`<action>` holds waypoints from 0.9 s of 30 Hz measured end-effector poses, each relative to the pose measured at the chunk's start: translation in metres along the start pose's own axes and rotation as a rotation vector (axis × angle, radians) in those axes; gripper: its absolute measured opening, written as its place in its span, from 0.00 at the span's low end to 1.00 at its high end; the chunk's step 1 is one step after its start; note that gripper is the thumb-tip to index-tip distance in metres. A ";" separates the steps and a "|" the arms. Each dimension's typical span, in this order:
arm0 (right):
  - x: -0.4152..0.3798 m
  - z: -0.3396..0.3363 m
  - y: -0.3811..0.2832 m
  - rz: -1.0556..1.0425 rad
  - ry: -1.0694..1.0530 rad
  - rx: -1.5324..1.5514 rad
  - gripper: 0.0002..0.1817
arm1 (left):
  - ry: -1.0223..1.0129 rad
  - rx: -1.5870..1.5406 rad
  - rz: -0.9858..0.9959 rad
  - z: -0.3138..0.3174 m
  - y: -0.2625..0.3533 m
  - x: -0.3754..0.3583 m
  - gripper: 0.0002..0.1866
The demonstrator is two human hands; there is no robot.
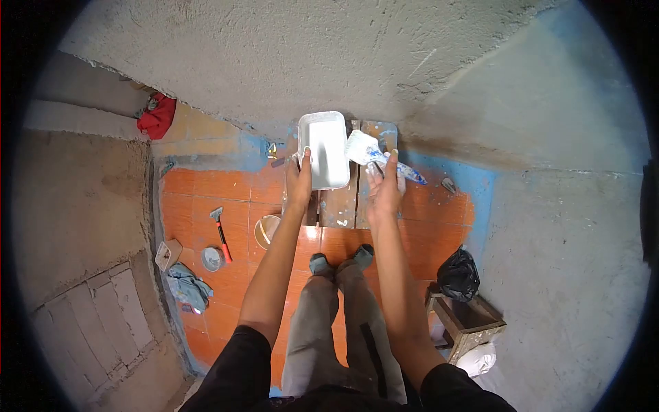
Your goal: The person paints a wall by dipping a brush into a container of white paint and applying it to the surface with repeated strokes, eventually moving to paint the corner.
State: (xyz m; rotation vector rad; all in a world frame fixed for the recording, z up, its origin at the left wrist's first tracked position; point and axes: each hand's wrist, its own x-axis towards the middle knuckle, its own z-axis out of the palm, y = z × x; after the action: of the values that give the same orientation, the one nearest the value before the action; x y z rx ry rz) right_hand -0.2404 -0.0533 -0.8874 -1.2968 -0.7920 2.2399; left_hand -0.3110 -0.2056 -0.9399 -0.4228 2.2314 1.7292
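My left hand (299, 182) grips the near left side of a white paint tray (303, 135), its thumb over the rim. White paint (327, 152) lies inside the tray. In my right hand (386, 192) is a wide paintbrush (371, 152), its handle smeared with blue and white. The white-coated bristles point up and left, close to the tray's right rim. White paint marks my right fingers. Under both hands stands a paint-spotted wooden bench (338, 210).
Orange floor tiles (185, 212) carry a red-handled scraper (221, 235), a grey-filled tub (212, 259), a round container (266, 231) and a crumpled cloth (189, 287) on the left. At right, a black bag (458, 276) rests by a wooden stool (473, 336). A rough plaster wall (274, 62) rises ahead.
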 end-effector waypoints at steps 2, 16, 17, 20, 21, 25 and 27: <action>-0.002 -0.001 0.000 0.044 -0.080 0.000 0.30 | -0.065 0.000 -0.037 -0.001 0.005 0.008 0.37; -0.045 0.011 -0.026 0.044 -0.197 0.084 0.19 | -0.306 0.068 -0.074 -0.037 0.038 -0.003 0.36; -0.060 0.009 -0.037 0.005 -0.227 0.025 0.19 | -0.349 0.040 -0.057 -0.046 0.035 -0.010 0.39; -0.090 0.015 -0.082 -0.134 -0.319 -0.103 0.15 | -0.440 -0.132 -0.146 -0.048 0.089 -0.044 0.42; -0.105 0.017 -0.099 -0.194 -0.337 -0.186 0.12 | -0.462 -0.190 -0.224 -0.056 0.112 -0.066 0.43; -0.163 0.022 -0.180 -0.417 -0.380 -0.474 0.09 | -0.664 -0.410 -0.275 -0.067 0.206 -0.144 0.36; -0.185 0.027 -0.223 -0.496 -0.429 -0.544 0.10 | -0.644 -0.466 -0.278 -0.058 0.219 -0.162 0.33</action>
State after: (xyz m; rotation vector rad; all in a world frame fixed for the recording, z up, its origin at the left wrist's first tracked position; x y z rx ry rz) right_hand -0.1592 -0.0080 -0.6119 -0.6851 -1.7559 1.9642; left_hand -0.2521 -0.2010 -0.6678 -0.2088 1.2676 1.8766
